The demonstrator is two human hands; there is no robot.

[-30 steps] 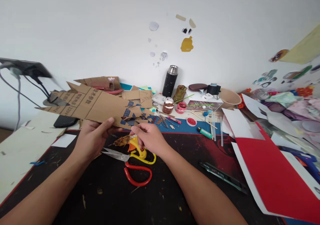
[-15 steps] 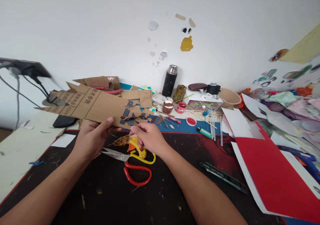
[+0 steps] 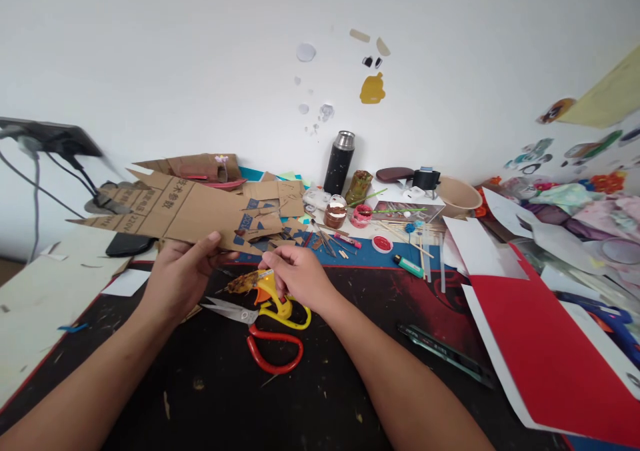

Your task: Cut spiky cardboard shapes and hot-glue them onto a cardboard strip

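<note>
A long piece of brown cardboard [image 3: 200, 205], printed with dark characters and pointed at its left end, is held up above the black mat. My left hand [image 3: 183, 271] grips its lower edge, thumb on top. My right hand [image 3: 297, 274] is closed, with thumb and fingertips at the torn, blue-printed right end; the exact pinch is partly hidden. Just below the right hand lies a yellow hot glue gun [image 3: 267, 284] with a stained nozzle end. Scissors [image 3: 250, 316] with one yellow and one red handle rest on the mat, blades pointing left.
A green utility knife [image 3: 445, 354] lies right on the mat [image 3: 200, 404], beside red card [image 3: 540, 344]. Behind stand a black thermos [image 3: 340, 164], a brown jar [image 3: 335, 211] and a pink jar [image 3: 361, 215]. A green lighter [image 3: 409, 265] and thin sticks lie nearby. Cables hang at left.
The cardboard has shifted slightly to the left and tilted a little, with my left hand following. My right hand, the glue gun and the scissors stay nearly in place.
</note>
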